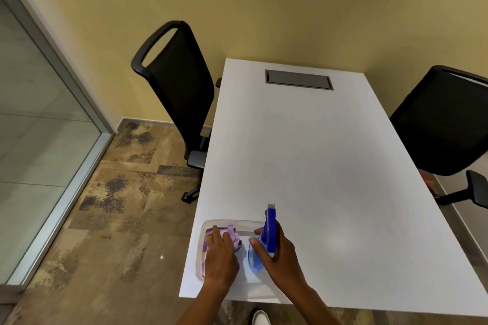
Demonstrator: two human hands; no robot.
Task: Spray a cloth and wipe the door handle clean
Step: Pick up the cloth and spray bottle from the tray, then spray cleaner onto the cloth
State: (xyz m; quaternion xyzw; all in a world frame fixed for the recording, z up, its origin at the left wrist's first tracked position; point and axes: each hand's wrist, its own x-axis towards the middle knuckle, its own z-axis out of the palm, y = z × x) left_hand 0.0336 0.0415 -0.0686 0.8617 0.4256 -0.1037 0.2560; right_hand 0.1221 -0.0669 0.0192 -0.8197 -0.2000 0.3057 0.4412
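Note:
A clear plastic tray sits at the near left corner of the white table. Inside it lies a crumpled purple cloth. My left hand rests flat on the cloth with its fingers spread over it. A spray bottle with a blue trigger head stands in the tray's right half. My right hand is wrapped around the bottle's neck and body. No door handle is in view.
A black office chair stands at the table's left side, another chair at the right. A grey cable hatch is set in the far tabletop. A glass partition with a metal frame runs along the left. A white shoe shows below the table edge.

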